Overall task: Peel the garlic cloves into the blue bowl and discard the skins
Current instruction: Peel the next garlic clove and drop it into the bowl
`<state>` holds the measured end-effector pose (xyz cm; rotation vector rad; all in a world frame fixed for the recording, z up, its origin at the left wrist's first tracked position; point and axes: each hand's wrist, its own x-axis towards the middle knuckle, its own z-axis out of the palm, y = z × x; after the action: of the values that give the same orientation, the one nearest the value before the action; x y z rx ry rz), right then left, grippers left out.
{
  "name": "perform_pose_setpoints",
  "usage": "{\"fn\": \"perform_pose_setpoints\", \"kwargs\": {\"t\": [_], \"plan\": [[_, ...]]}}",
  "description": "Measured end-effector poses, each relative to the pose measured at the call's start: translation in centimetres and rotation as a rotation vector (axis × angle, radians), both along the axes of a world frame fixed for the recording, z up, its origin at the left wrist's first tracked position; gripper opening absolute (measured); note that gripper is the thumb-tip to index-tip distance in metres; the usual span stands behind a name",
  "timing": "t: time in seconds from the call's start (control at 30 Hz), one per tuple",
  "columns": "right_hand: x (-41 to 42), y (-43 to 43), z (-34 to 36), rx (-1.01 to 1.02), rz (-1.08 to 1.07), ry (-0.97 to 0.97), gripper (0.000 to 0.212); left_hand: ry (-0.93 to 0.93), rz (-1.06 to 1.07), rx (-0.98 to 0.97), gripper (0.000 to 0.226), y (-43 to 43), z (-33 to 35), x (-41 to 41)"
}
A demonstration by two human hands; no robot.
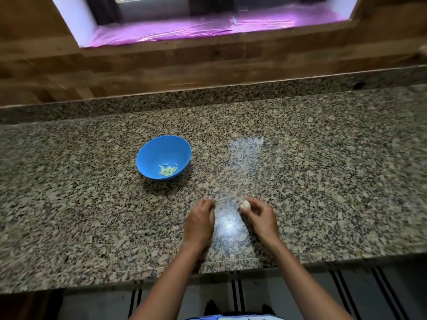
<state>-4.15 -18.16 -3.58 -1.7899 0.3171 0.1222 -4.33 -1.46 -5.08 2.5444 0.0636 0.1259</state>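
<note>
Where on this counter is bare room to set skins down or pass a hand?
The granite counter is bare left of the blue bowl, across its whole right side, and between the bowl and the hands. It is tight only near the front edge, where the left hand and the right hand holding the garlic bulb sit close together.

Blue bowl (147,155) upright, peeled cloves (168,170) inside; garlic bulb (245,204) nearer.

Speckled granite counter (323,181) below wood-framed window (208,10).
</note>
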Motion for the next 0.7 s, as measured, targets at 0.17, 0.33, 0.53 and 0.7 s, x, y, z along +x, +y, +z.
{"fn": "perform_pose_setpoints", "kwargs": {"t": [0.17,0.33,0.53,0.7], "plan": [[-0.5,-0.1,0.0,0.112,-0.021,0.034,0.037,0.017,0.214,-0.33,0.018,0.7,0.3,-0.2],[-0.6,-0.1,0.0,0.177,-0.048,0.054,0.037,-0.023,0.448,-0.492,0.019,0.6,1.2,0.3],[0.2,1.0,0.9,0.286,0.057,0.093,0.038,0.121,0.252,-0.72,0.02,-1.5,2.0,0.4],[0.4,1.5,1.2,0.26,0.059,0.084,0.026,0.38,0.163,-1.109,0.021,-2.2,3.5,0.2]]}}
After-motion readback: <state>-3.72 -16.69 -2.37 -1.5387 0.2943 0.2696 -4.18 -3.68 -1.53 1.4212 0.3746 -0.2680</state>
